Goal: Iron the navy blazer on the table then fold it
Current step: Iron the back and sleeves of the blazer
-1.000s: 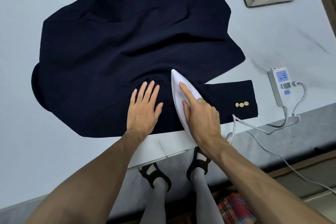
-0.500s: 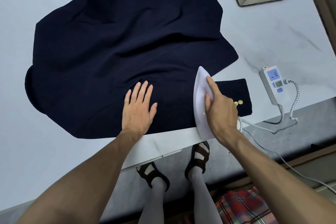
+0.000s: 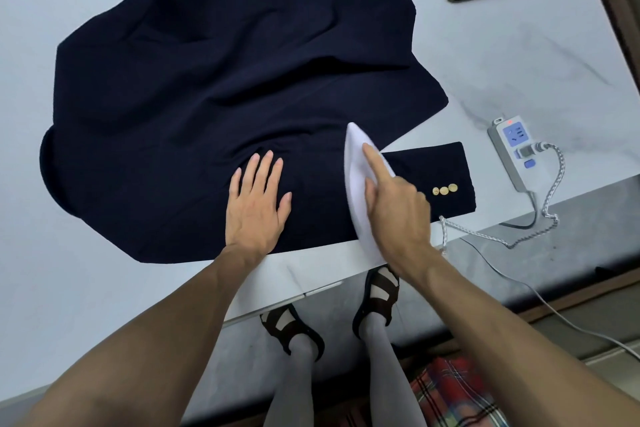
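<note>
Two hands work on our crumpled navy blazer (image 3: 225, 80), spread across the pale marble table (image 3: 69, 270). Our left hand (image 3: 254, 208) lies flat on the cloth, fingers straight. Our right hand (image 3: 398, 215) grips the white pointed iron (image 3: 356, 177) on the sleeve, close to the table's near edge. Tabletop shows broadly left of the blazer, and a grey power strip (image 3: 516, 152) lies to the right.

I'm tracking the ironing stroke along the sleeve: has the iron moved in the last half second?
Yes. The iron has slid back left, away from the gold buttons, which the right hand nearly covered half a second ago.
</note>
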